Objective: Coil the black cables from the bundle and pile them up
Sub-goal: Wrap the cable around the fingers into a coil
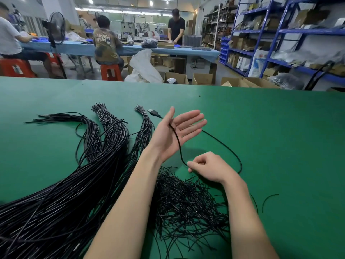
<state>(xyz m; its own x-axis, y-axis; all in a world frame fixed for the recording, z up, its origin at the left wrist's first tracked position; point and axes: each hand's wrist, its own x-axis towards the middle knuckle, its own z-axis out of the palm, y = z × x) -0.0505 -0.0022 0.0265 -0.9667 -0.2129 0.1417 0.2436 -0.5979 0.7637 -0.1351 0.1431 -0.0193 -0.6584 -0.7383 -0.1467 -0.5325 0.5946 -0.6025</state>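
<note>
Left hand (179, 131) is up at centre frame, palm open and fingers straight, with a single black cable (224, 146) lying across the palm beside the thumb. Its USB plug (151, 111) pokes out just past the thumb toward the upper left. From the palm the cable drops to the right hand (204, 168), lower and right of centre, whose fingers are curled and pinching it. Further right, the same cable loops out over the green counter (280, 137) and curves back toward the right hand. The big bundle (65, 193) of black cables fans across the left of the frame, its far ends tied in separate bunches. Under both forearms, at bottom centre, sits a loose tangle of thin black strands (186, 200). One short black scrap (268, 199) lies alone at lower right.
</note>
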